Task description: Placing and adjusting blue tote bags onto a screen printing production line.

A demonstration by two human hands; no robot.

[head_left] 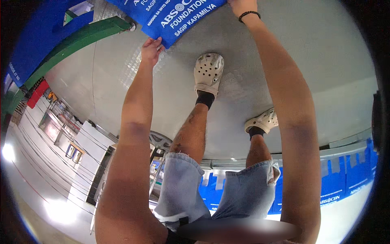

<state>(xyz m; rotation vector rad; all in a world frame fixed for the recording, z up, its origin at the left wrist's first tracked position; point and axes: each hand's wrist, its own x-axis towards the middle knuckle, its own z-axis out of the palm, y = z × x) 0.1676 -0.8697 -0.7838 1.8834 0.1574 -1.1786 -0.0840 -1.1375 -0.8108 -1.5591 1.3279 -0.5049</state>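
A blue bag or sheet with white print (174, 14) hangs at the top of the view. My left hand (151, 51) pinches its lower corner. My right hand (242, 6), with a black band on the wrist, grips its right edge at the frame's top; most of that hand is cut off. Both arms reach straight out in front of me. Below them are my legs in light denim shorts (183, 187), standing on a grey patterned metal floor (317, 61).
My feet wear cream perforated clogs (208, 71) (263, 120) with black socks. A green beam (81, 40) and a blue panel (36, 36) lie at upper left. A row of blue bags (345, 179) lines the lower right. White cabinets (87, 142) stand at left.
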